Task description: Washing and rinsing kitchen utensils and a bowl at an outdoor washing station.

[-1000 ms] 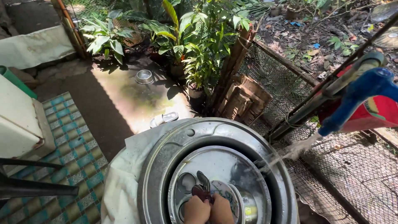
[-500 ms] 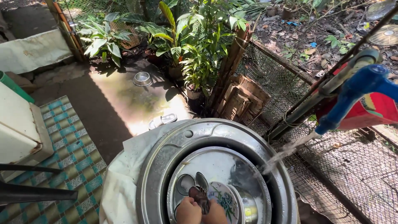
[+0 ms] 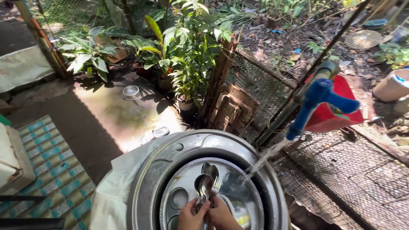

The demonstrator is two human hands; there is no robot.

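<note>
Gripping a bunch of spoons (image 3: pixel 207 182), both hands' fingers (image 3: pixel 197 208) are clamping inside the basin's rim (image 3: pixel 272 183), water stream (image 3: pixel 264 158) falling just right.

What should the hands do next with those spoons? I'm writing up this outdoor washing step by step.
Probably shift the spoons to the right, under the water stream. The left hand and right hand hold the bundle upright over the metal basin, while the water from the blue tap lands just beside the bowls of the spoons, not on them.
</note>
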